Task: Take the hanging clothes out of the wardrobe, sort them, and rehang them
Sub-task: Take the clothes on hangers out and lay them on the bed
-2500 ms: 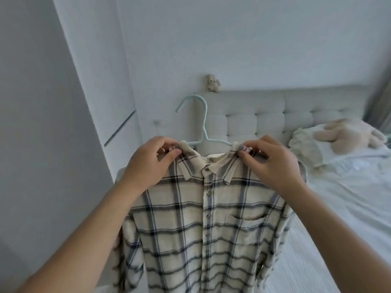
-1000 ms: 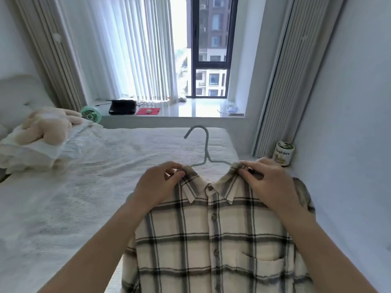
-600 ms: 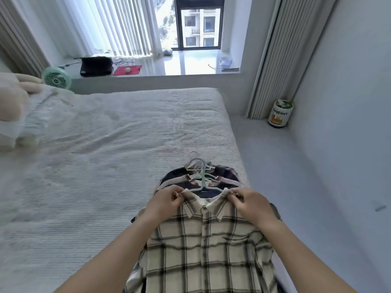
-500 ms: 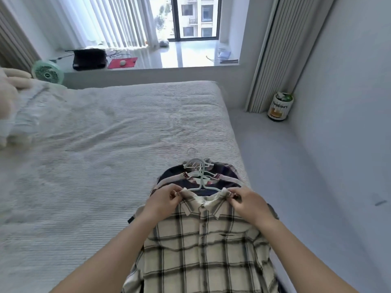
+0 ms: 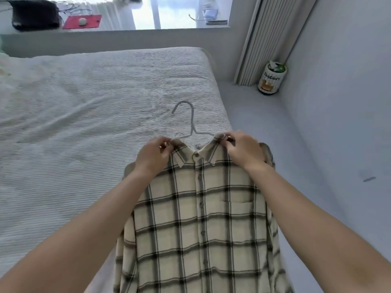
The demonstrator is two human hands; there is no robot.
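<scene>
Both hands, left (image 5: pixel 154 155) and right (image 5: pixel 243 151), pinched the plaid shirt's (image 5: pixel 201 218) collar corners, its length hanging toward the person over the bed (image 5: pixel 84 102) edge.

shirt (image 5: pixel 201 218): soft matt woven cloth | bedspread (image 5: pixel 84 123): ribbed matt cloth | hanger (image 5: pixel 191 123): smooth

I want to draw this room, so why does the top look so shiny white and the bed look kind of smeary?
Head view: daylight glares off the window ledge, washing it out; the white bedspread looks smeared by motion blur; the wall edges bend because the lens is wide-angle. The plaid shirt and both hands, left and right, look fairly sharp.
</scene>
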